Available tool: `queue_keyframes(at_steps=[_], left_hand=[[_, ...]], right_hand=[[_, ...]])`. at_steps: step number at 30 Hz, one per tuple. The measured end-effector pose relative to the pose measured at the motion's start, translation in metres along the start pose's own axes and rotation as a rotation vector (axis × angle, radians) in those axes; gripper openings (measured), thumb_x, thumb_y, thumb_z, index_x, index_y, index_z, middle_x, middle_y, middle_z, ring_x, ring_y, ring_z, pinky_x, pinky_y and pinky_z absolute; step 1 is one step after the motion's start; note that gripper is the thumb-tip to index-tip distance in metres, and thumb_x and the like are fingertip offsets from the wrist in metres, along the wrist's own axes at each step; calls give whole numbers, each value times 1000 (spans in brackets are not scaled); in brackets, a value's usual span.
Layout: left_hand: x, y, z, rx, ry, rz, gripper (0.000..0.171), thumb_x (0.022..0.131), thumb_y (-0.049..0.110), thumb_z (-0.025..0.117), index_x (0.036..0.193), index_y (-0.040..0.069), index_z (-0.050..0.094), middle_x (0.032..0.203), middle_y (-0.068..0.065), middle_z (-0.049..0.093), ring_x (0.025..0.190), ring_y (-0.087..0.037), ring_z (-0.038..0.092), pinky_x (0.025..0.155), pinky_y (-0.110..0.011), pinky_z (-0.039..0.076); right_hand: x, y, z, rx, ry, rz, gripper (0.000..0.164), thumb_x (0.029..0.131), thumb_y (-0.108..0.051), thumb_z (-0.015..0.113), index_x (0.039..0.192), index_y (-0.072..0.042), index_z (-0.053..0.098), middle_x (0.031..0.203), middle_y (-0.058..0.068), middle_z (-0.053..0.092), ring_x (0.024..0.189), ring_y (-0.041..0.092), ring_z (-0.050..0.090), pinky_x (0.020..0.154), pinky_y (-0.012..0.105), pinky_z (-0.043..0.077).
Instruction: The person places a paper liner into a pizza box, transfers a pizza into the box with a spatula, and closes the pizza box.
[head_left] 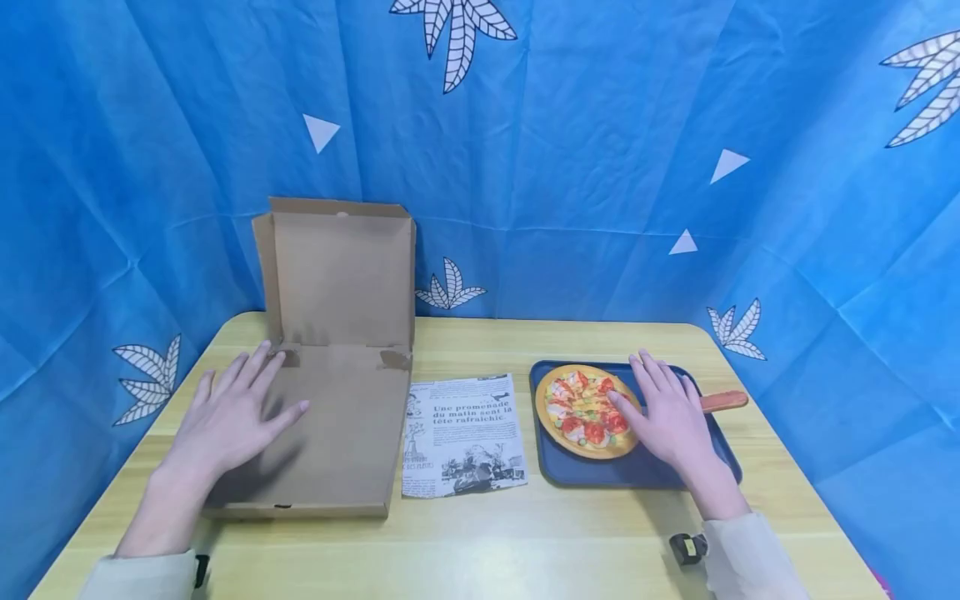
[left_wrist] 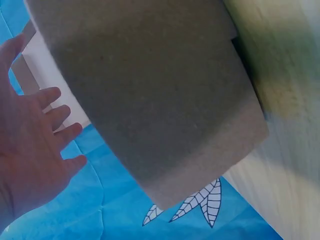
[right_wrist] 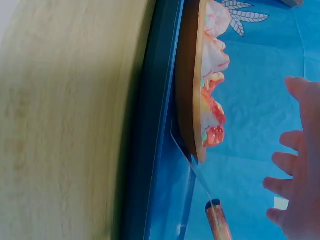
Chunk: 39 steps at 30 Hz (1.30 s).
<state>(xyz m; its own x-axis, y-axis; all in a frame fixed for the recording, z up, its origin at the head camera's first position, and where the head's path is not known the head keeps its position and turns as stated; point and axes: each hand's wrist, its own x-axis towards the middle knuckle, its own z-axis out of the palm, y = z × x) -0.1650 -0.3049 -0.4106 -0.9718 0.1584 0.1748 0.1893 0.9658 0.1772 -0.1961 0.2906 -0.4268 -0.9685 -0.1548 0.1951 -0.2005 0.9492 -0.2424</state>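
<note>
My left hand (head_left: 236, 417) hovers over the left part of an opened cardboard pizza box (head_left: 341, 433), its fingers spread and holding nothing. The box's lid (head_left: 341, 279) stands upright at the back. On the right, my right hand (head_left: 667, 412) is held above a dark blue tray (head_left: 585, 475), fingers extended, thumb overlapping the edge of a pizza (head_left: 585, 412) in the head view. In the right wrist view a gap shows between that hand (right_wrist: 300, 170) and the pizza (right_wrist: 190, 85). A server with a brown handle (right_wrist: 218, 220) reaches under the pizza; its handle sticks out past the tray's right side.
A sheet of newspaper-print paper (head_left: 465, 437) lies flat between the box and the tray. All of it stands on a light wooden table (head_left: 480, 550). Blue cloth (head_left: 600, 167) with leaf prints hangs behind and along both sides.
</note>
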Motion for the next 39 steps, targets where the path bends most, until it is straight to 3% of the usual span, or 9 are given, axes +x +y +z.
queue_keyframes(at_steps=[12,19,32,39], left_hand=[[-1,-3,-2,9,73,23,87,99,55,60,161,0,31,166,-27,27,145,-56,29,113,-77,19],[-5,-5,-2,14,117,33,82,98,51,62,158,1,37,163,-26,32,140,-57,36,109,-75,29],[-9,-8,-2,36,192,56,73,99,42,63,155,0,42,154,-27,44,128,-54,47,100,-72,38],[-13,-11,-1,47,205,34,73,96,42,66,153,2,43,148,-29,47,123,-54,50,93,-71,42]], right_hand=[[6,-21,8,81,145,-50,69,103,-45,60,154,-1,44,159,23,42,144,46,39,113,67,29],[9,-34,16,116,164,-71,65,103,-42,61,152,-2,47,154,23,48,140,46,43,111,66,35],[14,-62,33,156,214,-126,60,99,-37,68,145,-2,54,146,20,56,134,41,52,106,61,44],[17,-77,41,173,225,-181,55,99,-33,67,142,0,56,141,20,59,132,41,54,110,59,42]])
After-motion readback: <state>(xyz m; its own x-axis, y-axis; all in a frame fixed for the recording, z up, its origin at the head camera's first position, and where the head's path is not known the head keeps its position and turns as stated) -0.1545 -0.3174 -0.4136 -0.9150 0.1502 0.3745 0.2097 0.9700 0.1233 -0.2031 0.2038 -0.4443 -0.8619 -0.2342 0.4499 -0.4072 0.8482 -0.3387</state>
